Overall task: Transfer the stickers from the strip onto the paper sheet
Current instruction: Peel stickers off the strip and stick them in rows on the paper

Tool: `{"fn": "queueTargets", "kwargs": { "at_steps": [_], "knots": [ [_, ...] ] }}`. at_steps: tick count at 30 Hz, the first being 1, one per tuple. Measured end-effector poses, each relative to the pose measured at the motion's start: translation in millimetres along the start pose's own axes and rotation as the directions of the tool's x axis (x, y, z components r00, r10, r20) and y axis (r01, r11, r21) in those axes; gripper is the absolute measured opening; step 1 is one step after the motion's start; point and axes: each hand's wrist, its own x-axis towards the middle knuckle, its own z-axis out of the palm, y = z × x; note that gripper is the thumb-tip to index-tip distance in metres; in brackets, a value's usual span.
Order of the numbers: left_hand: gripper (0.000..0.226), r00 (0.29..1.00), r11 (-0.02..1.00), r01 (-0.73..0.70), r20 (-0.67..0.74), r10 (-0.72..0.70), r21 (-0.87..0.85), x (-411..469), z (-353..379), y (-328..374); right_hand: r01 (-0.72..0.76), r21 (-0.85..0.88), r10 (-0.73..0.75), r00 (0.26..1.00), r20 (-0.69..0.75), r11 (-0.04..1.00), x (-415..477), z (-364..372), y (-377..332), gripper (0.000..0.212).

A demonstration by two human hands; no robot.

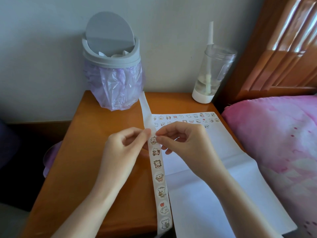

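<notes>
The step in hand looks like peeling the next sticker; the sticker strip point(146, 112) runs from the foot of the waste bin point(111, 66) down across the wooden bedside table point(92, 138) towards the person, its far length bare backing, its near length carrying a column of cartoon-animal stickers. The left hand point(127, 148) pinches the strip's left edge between thumb and forefinger, just above the top sticker point(153, 140); the right hand point(185, 143) has thumb and forefinger closed together at that sticker's upper right edge, the other fingers curled beneath; whether the edge has lifted from the backing is too small to tell.

The paper sheet point(223, 177) lies just right of the strip, on the table and out over its right side towards the pink bedding point(274, 138); two full rows of placed stickers point(185, 117) cross its far end, and a third row stops partway, the right hand covering part of it; so the task seems well begun but far from done, with many stickers left on the strip.

The next move likely calls for a clean peel while the left hand steadies the backing; then the sticker goes to the open space in the third row and is pressed flat. A clear drinking bottle point(211, 74) stands at the table's far right corner.
</notes>
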Motion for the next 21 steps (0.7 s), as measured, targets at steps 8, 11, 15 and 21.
{"fn": "queueTargets", "kwargs": {
  "at_steps": [8, 11, 15, 21],
  "knots": [
    [0.02, 1.0, 1.0, -0.01, -0.004, 0.01, 0.02, 0.1, 0.9, -2.3, 0.027, -0.099, -0.03, 0.999, -0.03, 0.995, -1.6, 1.3, 2.7, 0.009],
    [0.019, 1.0, 1.0, 0.002, -0.012, -0.002, 0.028, 0.8, 0.7, -4.0, 0.066, -0.194, -0.077, 0.996, -0.052, 0.979, -1.6, 2.5, 3.6, 0.015],
    [0.019, 0.999, 0.999, 0.029, -0.021, -0.028, 0.044, 1.8, -0.3, -5.0, 0.116, -0.236, -0.125, 0.992, -0.02, 0.965, -3.5, 1.9, -0.7, 0.018],
    [0.02, 0.996, 0.994, 0.088, 0.006, -0.089, 0.058, 1.2, 0.7, -5.7, 0.097, -0.025, -0.098, 0.994, -0.049, 0.995, 3.0, -32.8, -9.1, 0.009]
  ]
}}
